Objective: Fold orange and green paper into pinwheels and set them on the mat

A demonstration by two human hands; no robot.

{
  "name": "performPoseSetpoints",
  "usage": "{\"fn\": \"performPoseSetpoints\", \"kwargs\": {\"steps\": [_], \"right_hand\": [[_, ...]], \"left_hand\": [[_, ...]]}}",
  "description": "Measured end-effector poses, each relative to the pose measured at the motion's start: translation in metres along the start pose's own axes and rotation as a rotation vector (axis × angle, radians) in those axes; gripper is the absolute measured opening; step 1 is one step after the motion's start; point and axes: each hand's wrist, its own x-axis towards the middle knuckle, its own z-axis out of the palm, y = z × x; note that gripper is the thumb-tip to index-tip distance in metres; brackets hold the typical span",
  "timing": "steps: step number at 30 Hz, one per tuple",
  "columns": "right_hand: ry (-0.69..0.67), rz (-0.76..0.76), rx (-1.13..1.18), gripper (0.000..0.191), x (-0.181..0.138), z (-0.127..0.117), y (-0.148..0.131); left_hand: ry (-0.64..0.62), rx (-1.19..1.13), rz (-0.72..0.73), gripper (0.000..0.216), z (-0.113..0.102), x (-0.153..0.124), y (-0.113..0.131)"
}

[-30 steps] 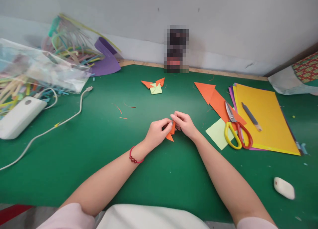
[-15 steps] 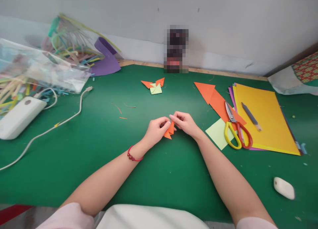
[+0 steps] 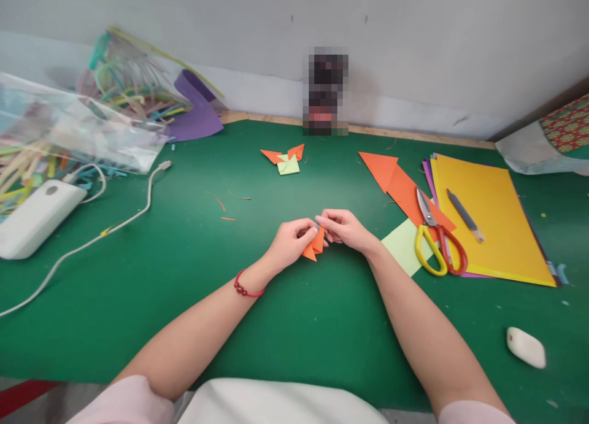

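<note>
Over the middle of the green table point(image 3: 193, 277), both hands pinch a small folded orange paper piece point(image 3: 313, 246). My left hand point(image 3: 289, 245), with a red bead bracelet on its wrist, grips the piece from the left with curled fingers. My right hand point(image 3: 346, 229) holds its upper right edge between fingertips. The paper's pointed corners stick out below the fingers. Farther back lies a finished folded shape of orange and pale green paper point(image 3: 286, 159).
To the right lie orange paper cut-offs point(image 3: 391, 175), a pale green square point(image 3: 405, 246), yellow-and-red scissors point(image 3: 435, 237), a stack of coloured sheets with yellow on top point(image 3: 494, 227) and a grey blade point(image 3: 464, 215). A white device point(image 3: 34, 215) with cable and bags of paper strips point(image 3: 73, 126) sit left. A white eraser-like lump point(image 3: 526, 347) lies front right.
The hands turned the orange piece slightly and shifted a little away from me; both kept their pinch on it. Nothing else on the table moved.
</note>
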Motion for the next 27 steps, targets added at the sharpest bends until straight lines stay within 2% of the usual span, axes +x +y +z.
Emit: {"fn": "performPoseSetpoints", "kwargs": {"steps": [7,15,20,27], "right_hand": [[-0.017,-0.013,0.136,0.037,-0.0001,0.0017,0.0061],[-0.011,-0.027,0.132,0.038,0.0007,0.0053,0.0067],[0.004,-0.024,0.094,0.039,0.0035,0.0043,0.0082],[0.029,-0.028,0.092,0.039,0.0034,0.0033,0.0103]], "left_hand": [[-0.027,-0.068,0.052,0.021,-0.0006,0.0000,0.0005],[-0.060,-0.235,-0.003,0.023,-0.0013,0.0007,0.0007],[-0.022,-0.234,-0.030,0.022,0.0001,0.0024,0.0003],[-0.042,-0.176,-0.050,0.029,0.0003,0.0026,0.0019]]}}
